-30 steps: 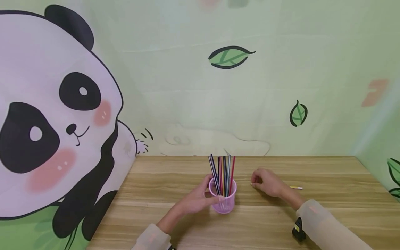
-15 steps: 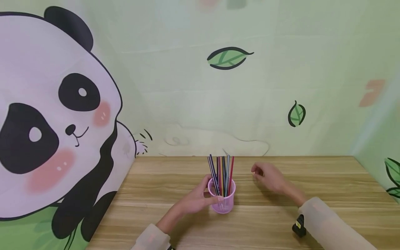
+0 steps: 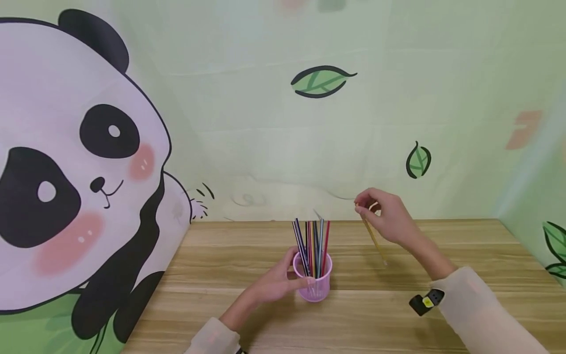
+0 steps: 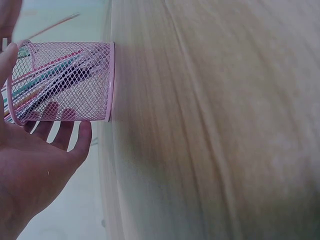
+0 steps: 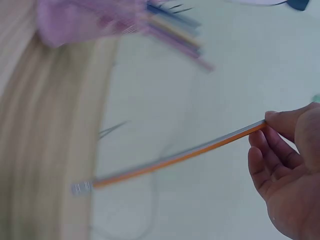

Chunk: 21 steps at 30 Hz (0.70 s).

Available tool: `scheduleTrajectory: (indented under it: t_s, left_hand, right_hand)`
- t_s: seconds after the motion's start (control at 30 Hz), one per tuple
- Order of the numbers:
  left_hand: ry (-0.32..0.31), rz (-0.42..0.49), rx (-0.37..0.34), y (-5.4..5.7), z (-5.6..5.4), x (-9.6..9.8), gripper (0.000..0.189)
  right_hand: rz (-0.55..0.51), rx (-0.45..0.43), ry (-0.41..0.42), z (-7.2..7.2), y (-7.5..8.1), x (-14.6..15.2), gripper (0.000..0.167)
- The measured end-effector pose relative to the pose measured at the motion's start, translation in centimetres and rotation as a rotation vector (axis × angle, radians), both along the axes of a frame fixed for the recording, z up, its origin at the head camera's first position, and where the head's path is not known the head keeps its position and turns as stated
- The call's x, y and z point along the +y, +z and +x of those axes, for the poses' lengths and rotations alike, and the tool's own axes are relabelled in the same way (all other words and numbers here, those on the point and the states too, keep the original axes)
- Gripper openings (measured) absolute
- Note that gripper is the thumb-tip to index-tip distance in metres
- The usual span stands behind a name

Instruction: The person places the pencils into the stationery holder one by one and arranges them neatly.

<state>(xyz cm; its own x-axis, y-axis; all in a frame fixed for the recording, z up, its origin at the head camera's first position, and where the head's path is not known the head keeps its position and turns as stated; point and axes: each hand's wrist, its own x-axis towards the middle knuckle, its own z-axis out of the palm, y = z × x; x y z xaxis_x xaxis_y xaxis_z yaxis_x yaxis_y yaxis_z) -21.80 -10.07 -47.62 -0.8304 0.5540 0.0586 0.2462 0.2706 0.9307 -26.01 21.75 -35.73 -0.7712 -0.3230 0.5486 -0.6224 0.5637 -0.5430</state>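
My left hand holds a pink mesh pencil cup that stands upright on the table. The left wrist view shows its fingers along one side of the cup and the thumb by the rim. Several coloured pencils lean inside it, their ends above the rim. To the right of the cup, my right hand is raised over the table's far part. Its thumb and fingertips pinch one end of a yellow-orange pencil, which slants down with its metal-and-eraser end lowest.
The wooden table runs back to a pale green wall sheet with leaf prints. A large printed panda covers the left side. A black device is strapped at the right wrist.
My right hand has lifted the pencil from the table, where it lay, and raised it up and back so that it now hangs slanted. The left hand and cup stay put.
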Motion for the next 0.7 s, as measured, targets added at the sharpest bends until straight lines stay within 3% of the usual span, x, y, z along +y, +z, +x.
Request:
scheduleTrajectory:
  t_s: [0.17, 0.37, 0.53, 0.7]
  left_hand:
    - [-0.003, 0.003, 0.001, 0.0, 0.1, 0.0, 0.077]
    - [-0.006, 0.013, 0.005, 0.1, 0.1, 0.0, 0.077]
    - [-0.005, 0.009, 0.007, 0.1, 0.2, 0.1, 0.076]
    - [-0.007, 0.009, 0.007, 0.1, 0.2, 0.1, 0.076]
  right_hand:
    - [-0.076, 0.056, 0.007, 1.4, 3.1, -1.3, 0.01]
    - [-0.173, 0.062, 0.084, 3.1, 5.2, -2.8, 0.01]
    - [-0.278, -0.004, 0.163, 4.0, 5.7, -4.0, 0.01]
    - [-0.285, -0.058, 0.2, 3.9, 4.6, -5.1, 0.01]
